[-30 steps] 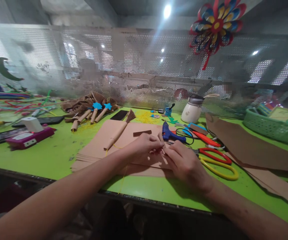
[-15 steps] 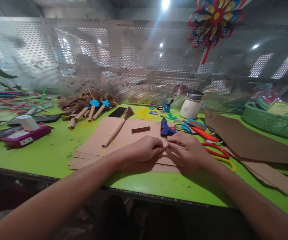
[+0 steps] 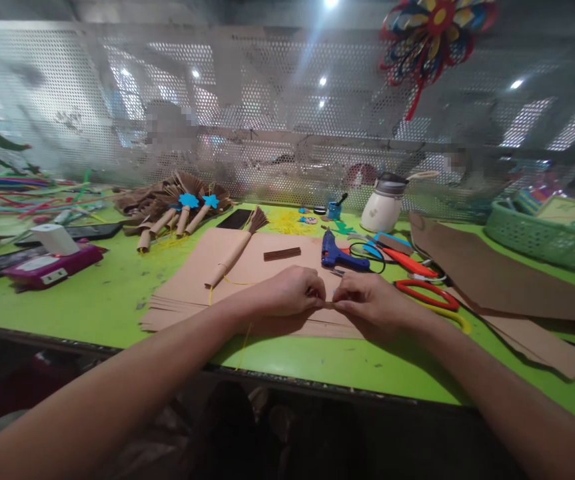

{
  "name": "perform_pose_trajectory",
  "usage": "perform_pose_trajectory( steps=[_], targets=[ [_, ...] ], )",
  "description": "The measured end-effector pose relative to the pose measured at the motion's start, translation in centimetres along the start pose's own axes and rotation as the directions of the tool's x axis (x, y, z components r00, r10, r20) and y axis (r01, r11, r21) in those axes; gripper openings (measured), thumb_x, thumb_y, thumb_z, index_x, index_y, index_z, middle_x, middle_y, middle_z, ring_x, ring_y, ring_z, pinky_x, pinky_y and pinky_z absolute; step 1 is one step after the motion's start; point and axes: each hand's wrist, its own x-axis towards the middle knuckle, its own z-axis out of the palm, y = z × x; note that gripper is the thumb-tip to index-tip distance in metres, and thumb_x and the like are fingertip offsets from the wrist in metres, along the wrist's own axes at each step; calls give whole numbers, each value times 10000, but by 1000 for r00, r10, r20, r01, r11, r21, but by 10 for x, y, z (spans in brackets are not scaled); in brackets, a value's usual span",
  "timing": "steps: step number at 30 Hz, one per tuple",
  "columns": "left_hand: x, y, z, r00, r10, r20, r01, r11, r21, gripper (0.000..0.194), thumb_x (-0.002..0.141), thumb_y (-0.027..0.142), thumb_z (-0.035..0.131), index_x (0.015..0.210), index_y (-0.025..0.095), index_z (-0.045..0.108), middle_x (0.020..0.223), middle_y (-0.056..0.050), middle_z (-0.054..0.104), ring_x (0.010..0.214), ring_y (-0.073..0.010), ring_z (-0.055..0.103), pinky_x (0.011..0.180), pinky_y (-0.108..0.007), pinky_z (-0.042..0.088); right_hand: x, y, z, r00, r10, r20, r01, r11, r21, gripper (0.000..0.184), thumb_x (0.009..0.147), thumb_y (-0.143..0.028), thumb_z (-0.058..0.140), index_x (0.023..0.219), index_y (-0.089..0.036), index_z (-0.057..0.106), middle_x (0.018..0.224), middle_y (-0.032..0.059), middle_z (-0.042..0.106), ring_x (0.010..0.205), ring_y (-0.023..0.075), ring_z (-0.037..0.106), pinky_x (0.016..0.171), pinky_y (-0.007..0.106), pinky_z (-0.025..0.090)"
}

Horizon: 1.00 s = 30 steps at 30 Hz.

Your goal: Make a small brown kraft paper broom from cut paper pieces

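Note:
Over a stack of brown paper sheets (image 3: 192,273), my left hand (image 3: 297,290) and my right hand (image 3: 367,297) pinch the two ends of a narrow brown paper strip (image 3: 330,305). The fingers hide most of the strip. Beyond my left hand lies a pleated dark brown paper piece (image 3: 282,254). A rolled paper cone (image 3: 230,259) with a fringed end and yellow string rests on the stack at the left. A blue glue gun (image 3: 340,253) lies just behind my right hand. Scissors with red and yellow handles (image 3: 427,293) sit to its right.
Fan-shaped paper pieces with blue stars (image 3: 187,203) are piled at the back left. A purple power strip (image 3: 54,267) lies left. A white bottle (image 3: 383,203), more brown paper (image 3: 497,273) and a green basket (image 3: 532,233) stand to the right. A perforated screen (image 3: 267,100) closes the back.
My hands have drawn close together, level with each other, with the paper strip pinched between them. The right hand has turned and come slightly nearer. The camera view has shifted a little.

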Motion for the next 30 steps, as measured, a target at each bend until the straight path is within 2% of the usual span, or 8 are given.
perform_pose_trajectory(
  steps=[5,9,15,21,30],
  targets=[
    [0,2,3,999,37,-18,-37,999,16,189,803,244,511,813,143,670,744,-43,622,662,-135,516,605,-227,362,3,2,8,988,-145,-47,143,989,-35,137,807,-236,571,754,-179,683,737,50,626,691,157,559,628,275,428],
    [-1,5,4,995,78,-53,-75,995,68,188,815,229,493,785,147,660,752,-47,608,693,-142,520,632,-234,371,3,-2,9,976,-213,-55,205,972,-115,161,821,-198,541,732,-161,670,721,54,621,663,143,546,610,257,416],
    [-7,9,3,987,140,-75,-128,981,143,205,818,185,469,735,148,652,759,-50,572,700,-137,513,641,-234,375,2,-7,5,971,-239,-16,232,955,-186,217,845,-198,505,699,-158,660,704,51,604,624,126,522,572,241,390],
    [-10,10,5,978,183,-103,-163,970,183,174,801,149,475,694,142,613,739,-37,548,675,-123,499,614,-222,371,3,0,8,969,-243,-36,236,962,-134,171,826,-183,533,696,-163,642,697,39,596,633,123,519,579,231,389],
    [-11,8,2,966,245,-78,-225,953,204,134,786,101,477,735,134,596,742,-30,532,672,-117,495,601,-216,379,2,6,12,969,-243,-34,237,963,-125,123,802,-138,549,695,-162,604,708,35,572,660,133,523,594,236,389]
  ],
)
